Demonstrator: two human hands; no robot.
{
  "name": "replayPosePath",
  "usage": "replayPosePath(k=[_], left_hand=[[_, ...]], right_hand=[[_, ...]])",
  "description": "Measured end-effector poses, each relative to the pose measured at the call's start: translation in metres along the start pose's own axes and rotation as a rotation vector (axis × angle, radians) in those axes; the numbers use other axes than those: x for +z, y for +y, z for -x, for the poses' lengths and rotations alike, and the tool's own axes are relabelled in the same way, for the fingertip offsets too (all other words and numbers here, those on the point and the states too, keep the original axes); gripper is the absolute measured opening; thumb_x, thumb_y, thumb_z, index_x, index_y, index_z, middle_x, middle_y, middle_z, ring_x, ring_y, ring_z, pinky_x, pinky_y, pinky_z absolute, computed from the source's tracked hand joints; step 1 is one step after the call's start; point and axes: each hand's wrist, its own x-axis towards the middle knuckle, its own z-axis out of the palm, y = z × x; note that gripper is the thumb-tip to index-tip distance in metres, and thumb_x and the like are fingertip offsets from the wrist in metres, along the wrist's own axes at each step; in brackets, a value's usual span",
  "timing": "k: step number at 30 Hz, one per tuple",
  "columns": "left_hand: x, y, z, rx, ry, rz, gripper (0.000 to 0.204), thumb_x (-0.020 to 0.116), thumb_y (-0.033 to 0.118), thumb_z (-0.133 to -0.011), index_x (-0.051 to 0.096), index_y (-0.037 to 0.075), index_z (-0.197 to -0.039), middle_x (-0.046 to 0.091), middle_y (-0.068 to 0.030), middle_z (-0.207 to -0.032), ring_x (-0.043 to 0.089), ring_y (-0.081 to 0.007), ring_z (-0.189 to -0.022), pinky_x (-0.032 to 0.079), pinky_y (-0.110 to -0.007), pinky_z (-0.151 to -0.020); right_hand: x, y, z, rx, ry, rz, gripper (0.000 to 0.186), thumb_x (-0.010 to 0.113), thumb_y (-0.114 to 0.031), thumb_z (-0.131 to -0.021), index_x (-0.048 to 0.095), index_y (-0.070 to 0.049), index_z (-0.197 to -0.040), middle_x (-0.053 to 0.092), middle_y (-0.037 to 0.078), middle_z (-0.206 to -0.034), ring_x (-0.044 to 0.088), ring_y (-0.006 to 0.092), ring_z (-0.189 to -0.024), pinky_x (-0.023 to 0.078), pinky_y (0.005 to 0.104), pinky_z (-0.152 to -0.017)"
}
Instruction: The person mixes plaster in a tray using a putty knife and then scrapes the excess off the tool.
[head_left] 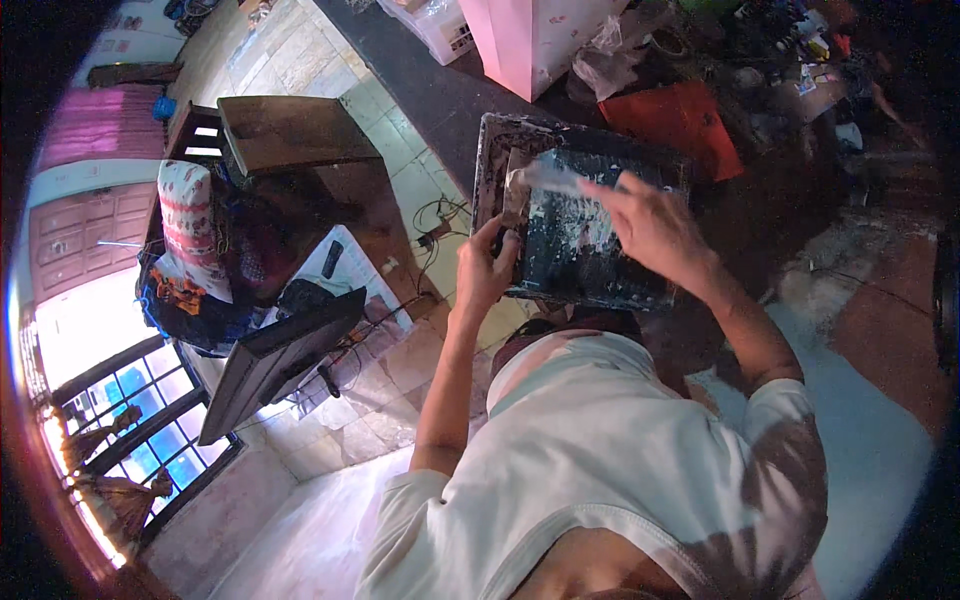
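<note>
A black rectangular tray [580, 295] smeared with white paint-like residue lies at a tilt in front of me. At its left side my left hand [485, 265] is closed, thumb and fingers pinching the lower end of a greyish-brown flat strip [514, 190] that stands along the inside of the tray. My right hand [655, 230] reaches over the tray from the right, its fingers closed on a pale, slim tool [550, 177]. Motion blurs that tool, so its exact kind cannot be made out; its tip is by the strip's upper end.
The tray's far side is over a dark tabletop [420, 70]. Beyond stand a pink-white box [525, 45], a clear plastic bag [608, 60] and a red-orange flat piece [675, 125]. To the left are a monitor [285, 355], a wooden cabinet [295, 135] and loose cables [437, 232].
</note>
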Motion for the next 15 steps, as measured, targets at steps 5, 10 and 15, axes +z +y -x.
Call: replayPosePath(k=[5,10,15], left_hand=[[0.008,0.003,0.004,0.07,0.042,0.005,0.026,0.057,0.012,-0.084,0.06,-0.001,-0.105,0.059,-0.0116,-0.065,0.051,-0.0101,-0.057,0.044,-0.029,-0.054],[0.007,-0.003,0.004,0.0,0.011,0.072,0.027,0.057,0.014,-0.084,0.06,-0.002,-0.106,0.059,-0.0081,-0.066,0.05,-0.0091,-0.058,0.043,-0.027,-0.053],[-0.006,-0.015,0.009,-0.155,-0.038,0.104,0.03,0.057,0.017,-0.085,0.059,-0.001,-0.11,0.056,-0.004,-0.062,0.049,-0.0079,-0.05,0.04,-0.026,-0.046]], right_hand=[[0.021,0.0,0.0,-0.028,-0.002,0.076,0.042,0.058,-0.006,-0.079,0.056,-0.015,-0.12,0.053,0.016,-0.08,0.059,0.034,-0.067,0.049,0.0421,-0.059],[0.014,0.001,0.007,-0.065,-0.051,0.082,0.036,0.057,-0.008,-0.081,0.059,-0.014,-0.116,0.055,0.015,-0.081,0.06,0.0332,-0.068,0.049,0.0425,-0.062],[-0.023,0.031,-0.018,0.014,-0.086,-0.11,0.023,0.054,-0.012,-0.084,0.063,-0.007,-0.105,0.064,0.017,-0.094,0.063,0.0328,-0.085,0.05,0.0396,-0.072]])
